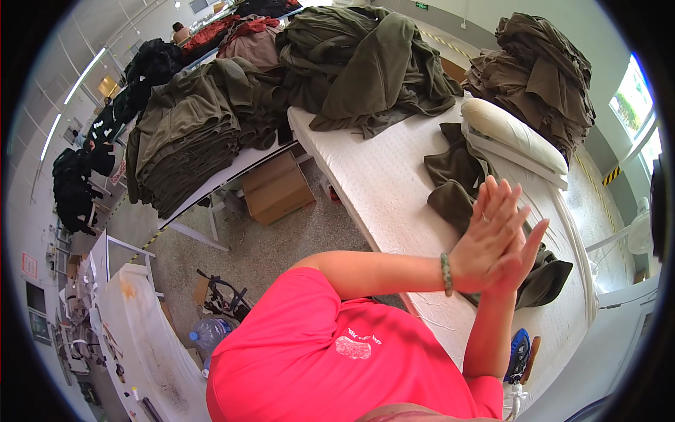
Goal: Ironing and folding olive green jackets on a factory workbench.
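My left hand [478, 250], with a beaded bracelet at the wrist and a ring, is laid against my right hand [519, 261]. The palms meet and the fingers are stretched out, partly overlapping in view. No object shows in either hand. Both are raised over a padded white table [365, 190]. Behind and beneath them a dark olive garment [460, 169] lies loosely across the table, its middle hidden by my hands. A blue and black tool with a wooden handle [519, 355], which looks like an iron, sits near my right forearm.
A cream padded pressing board [517, 133] lies at the table's right side. Olive garments [373, 67] are heaped at its far end. A folded olive stack [186, 126] stands left, a brown pile [538, 77] far right. Below are a cardboard box [278, 188] and a water bottle [211, 330].
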`<move>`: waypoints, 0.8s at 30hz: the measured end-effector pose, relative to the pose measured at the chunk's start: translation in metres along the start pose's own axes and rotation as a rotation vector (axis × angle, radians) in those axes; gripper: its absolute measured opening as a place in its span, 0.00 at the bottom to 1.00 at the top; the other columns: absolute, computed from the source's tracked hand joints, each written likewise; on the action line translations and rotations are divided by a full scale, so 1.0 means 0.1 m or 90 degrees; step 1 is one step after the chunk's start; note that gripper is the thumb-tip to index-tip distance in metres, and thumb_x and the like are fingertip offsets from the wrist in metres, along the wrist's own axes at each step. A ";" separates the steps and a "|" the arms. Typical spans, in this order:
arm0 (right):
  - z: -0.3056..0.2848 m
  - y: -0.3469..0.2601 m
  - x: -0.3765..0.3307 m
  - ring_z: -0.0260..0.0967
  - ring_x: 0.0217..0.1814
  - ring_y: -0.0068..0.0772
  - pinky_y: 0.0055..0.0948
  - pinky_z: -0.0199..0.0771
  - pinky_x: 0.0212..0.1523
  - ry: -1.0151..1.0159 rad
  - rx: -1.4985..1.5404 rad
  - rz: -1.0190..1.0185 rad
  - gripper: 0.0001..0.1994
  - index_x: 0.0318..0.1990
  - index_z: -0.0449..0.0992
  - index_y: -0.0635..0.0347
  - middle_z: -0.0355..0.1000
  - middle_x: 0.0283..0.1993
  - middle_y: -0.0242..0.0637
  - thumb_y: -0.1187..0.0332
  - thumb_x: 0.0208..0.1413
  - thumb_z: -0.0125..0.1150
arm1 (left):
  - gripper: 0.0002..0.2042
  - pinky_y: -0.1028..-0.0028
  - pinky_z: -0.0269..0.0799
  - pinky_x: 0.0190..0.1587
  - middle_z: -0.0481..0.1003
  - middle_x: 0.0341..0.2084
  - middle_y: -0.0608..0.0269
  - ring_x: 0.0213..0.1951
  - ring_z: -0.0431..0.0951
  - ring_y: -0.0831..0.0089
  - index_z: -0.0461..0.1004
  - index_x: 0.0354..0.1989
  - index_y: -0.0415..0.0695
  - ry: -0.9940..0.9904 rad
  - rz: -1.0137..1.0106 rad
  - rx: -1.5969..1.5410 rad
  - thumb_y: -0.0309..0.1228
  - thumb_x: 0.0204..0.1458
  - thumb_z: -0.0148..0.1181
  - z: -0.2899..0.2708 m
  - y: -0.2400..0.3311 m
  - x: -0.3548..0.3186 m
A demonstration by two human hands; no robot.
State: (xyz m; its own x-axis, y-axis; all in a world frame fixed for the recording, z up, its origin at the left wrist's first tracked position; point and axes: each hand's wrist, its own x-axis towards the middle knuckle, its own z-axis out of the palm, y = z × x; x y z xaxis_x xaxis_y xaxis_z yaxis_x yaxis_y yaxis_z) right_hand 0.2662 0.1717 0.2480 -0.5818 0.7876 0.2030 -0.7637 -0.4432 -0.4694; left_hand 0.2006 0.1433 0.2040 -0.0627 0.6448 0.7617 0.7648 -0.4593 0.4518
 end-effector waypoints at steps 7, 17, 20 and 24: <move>-0.38 -0.03 0.03 0.56 0.75 0.45 0.40 0.56 0.73 -0.098 -0.052 0.087 0.40 0.73 0.53 0.66 0.55 0.75 0.50 0.38 0.69 0.32 | 0.43 0.45 0.37 0.73 0.49 0.72 0.34 0.74 0.49 0.39 0.51 0.71 0.29 -0.029 0.161 -0.100 0.59 0.63 0.42 0.09 -0.31 -0.21; -0.18 -0.10 -0.24 0.76 0.53 0.39 0.40 0.71 0.58 -0.019 -0.477 0.159 0.23 0.60 0.71 0.63 0.76 0.56 0.42 0.54 0.69 0.49 | 0.26 0.58 0.74 0.54 0.76 0.51 0.43 0.51 0.79 0.53 0.70 0.58 0.43 -0.616 -0.329 0.232 0.43 0.55 0.63 -0.16 -1.42 -0.30; -0.14 -0.03 -0.16 0.78 0.46 0.38 0.35 0.75 0.53 -0.049 -0.943 -0.085 0.16 0.55 0.75 0.62 0.80 0.49 0.41 0.62 0.66 0.57 | 0.29 0.54 0.74 0.52 0.79 0.44 0.45 0.49 0.80 0.49 0.68 0.60 0.43 -0.739 -0.039 0.036 0.45 0.53 0.65 0.00 -0.76 -0.51; -0.15 0.36 -0.12 0.79 0.43 0.38 0.32 0.77 0.48 -0.215 -1.212 -0.142 0.12 0.48 0.79 0.60 0.81 0.41 0.41 0.67 0.59 0.65 | 0.32 0.53 0.65 0.62 0.79 0.45 0.47 0.54 0.76 0.51 0.66 0.64 0.43 -0.376 0.210 -0.083 0.42 0.51 0.67 0.48 -0.60 -0.90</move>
State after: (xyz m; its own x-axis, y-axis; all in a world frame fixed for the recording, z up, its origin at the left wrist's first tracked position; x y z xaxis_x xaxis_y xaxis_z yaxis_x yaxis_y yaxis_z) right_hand 0.2504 0.1528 0.2159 -0.7307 0.5511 0.4030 0.2988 0.7889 -0.5370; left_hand 0.1912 0.1418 0.0864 0.5484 0.6665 0.5050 0.5981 -0.7347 0.3202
